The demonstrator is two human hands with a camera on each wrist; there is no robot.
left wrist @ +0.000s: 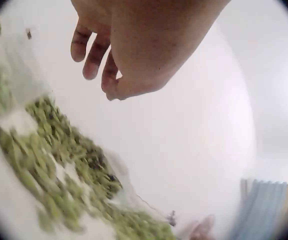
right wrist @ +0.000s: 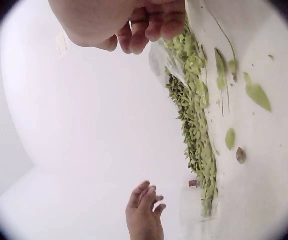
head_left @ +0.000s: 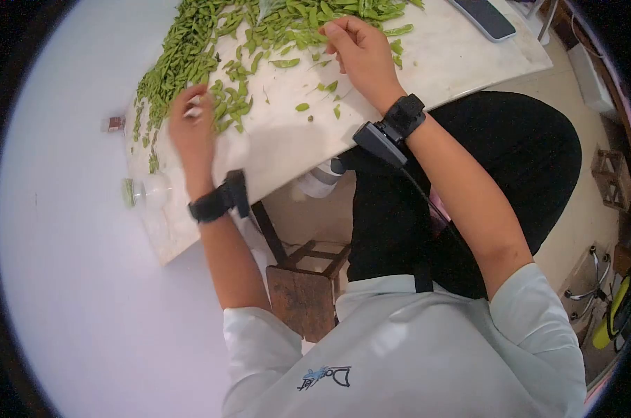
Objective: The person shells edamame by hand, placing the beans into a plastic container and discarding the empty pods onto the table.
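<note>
Green pods [head_left: 183, 66], which look like edamame, lie heaped along the far and left side of a pale table [head_left: 273, 150]. Above the heap's near left edge is my left hand [head_left: 192, 129], blurred, its fingers loosely bent and apart. Nothing shows between those fingers in the left wrist view. At the right part of the heap, my right hand [head_left: 363, 56] has curled fingers, with the thumb close to the index finger. I cannot tell whether it pinches a pod. Loose pods and stem bits, including a small pod [right wrist: 230, 138], lie on the tabletop nearer my body.
A phone [head_left: 486, 17] rests at the table's far right. On the left side stand a clear plastic jar [head_left: 148, 189] and a small reddish-brown item [head_left: 113, 124] by the wall. Beneath the table edge is a wooden stool [head_left: 301, 296]. A clear plastic bag [right wrist: 160, 60] lies among the pods.
</note>
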